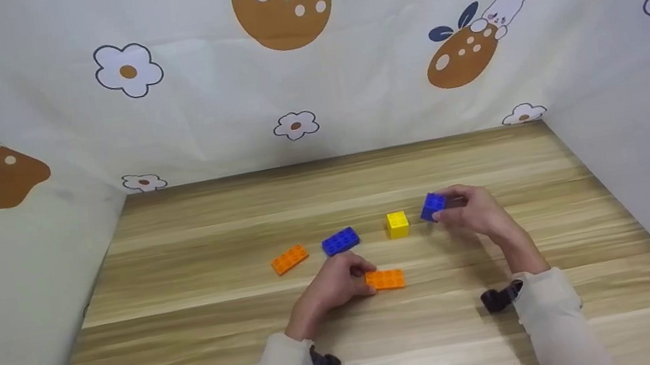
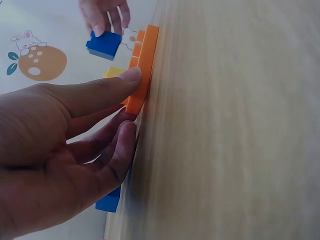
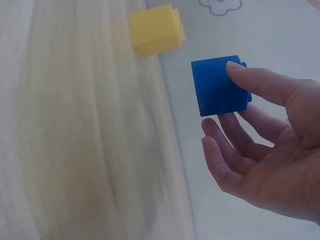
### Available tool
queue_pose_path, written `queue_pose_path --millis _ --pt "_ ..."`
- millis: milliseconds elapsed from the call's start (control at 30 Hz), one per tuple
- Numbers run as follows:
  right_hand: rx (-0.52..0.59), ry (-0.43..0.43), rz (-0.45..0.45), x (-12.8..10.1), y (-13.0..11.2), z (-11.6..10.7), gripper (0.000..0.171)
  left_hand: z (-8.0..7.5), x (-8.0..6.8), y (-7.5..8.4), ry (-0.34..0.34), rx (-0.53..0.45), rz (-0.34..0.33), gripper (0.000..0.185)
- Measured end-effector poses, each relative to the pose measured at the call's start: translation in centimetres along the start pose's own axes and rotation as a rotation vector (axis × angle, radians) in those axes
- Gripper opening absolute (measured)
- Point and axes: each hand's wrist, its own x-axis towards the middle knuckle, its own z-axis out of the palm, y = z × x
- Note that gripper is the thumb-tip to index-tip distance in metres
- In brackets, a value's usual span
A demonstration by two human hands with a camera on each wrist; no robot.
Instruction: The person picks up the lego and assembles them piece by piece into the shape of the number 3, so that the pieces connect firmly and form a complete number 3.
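My left hand [image 1: 336, 283] pinches the left end of a flat orange brick [image 1: 386, 279], studs up, low at the tabletop. In the left wrist view the thumb lies along the orange brick's [image 2: 143, 70] side. My right hand [image 1: 474, 210] holds a blue cube-shaped brick [image 1: 433, 206] between thumb and fingers, raised above the table. In the right wrist view this blue cube brick [image 3: 220, 86] is clear of the wood, its studs toward the palm side. A yellow cube-shaped brick [image 1: 397, 224] stands on the table just left of the right hand.
A flat blue brick [image 1: 340, 241] lies beyond the left hand, and a second flat orange brick [image 1: 289, 259] lies to its left. The wooden table [image 1: 209, 360] is bordered at the back and sides by a patterned cloth [image 1: 207, 109].
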Motion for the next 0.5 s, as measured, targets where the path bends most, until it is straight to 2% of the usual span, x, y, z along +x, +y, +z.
queue_pose_path --millis 133,267,500 --pt "-0.017 -0.016 -0.029 -0.7 -1.0 0.0 0.051 0.1 0.0 0.0 -0.005 0.001 -0.006 0.029" --pt "-0.048 -0.046 -0.097 -1.1 -1.8 0.2 0.048 0.1 0.0 0.0 -0.008 -0.02 -0.013 0.029" --pt "-0.058 -0.146 -0.224 -1.6 -2.7 1.2 0.047 -0.2 -0.1 -0.1 -0.031 -0.032 -0.011 0.031"
